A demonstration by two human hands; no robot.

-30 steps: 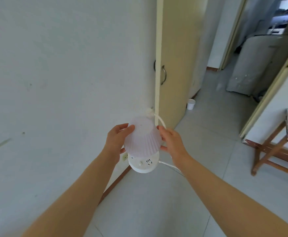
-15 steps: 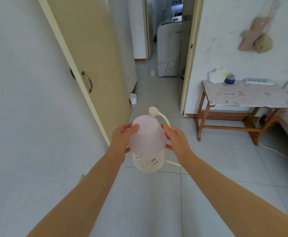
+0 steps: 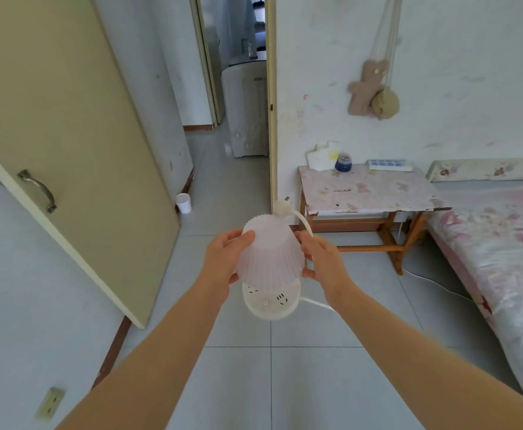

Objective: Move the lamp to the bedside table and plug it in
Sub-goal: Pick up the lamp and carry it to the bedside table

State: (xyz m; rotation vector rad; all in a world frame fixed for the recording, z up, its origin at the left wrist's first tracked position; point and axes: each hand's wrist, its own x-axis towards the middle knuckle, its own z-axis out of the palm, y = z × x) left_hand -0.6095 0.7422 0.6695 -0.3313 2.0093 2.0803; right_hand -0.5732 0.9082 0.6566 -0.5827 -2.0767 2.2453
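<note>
Hands (image 3: pixel 227 259) cupped around lamp (image 3: pixel 269 259)

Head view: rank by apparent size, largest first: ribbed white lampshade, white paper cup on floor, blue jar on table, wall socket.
1. Ribbed white lampshade, though it is nearest the camera, so it looks inflated.
2. Beige wall socket, also near.
3. White paper cup and blue jar look alike; not ranked.

The bedside table (image 3: pixel 371 193) stands against the wall, bed (image 3: pixel 502 243) right, doorway (image 3: pixel 235 88) left.
</note>
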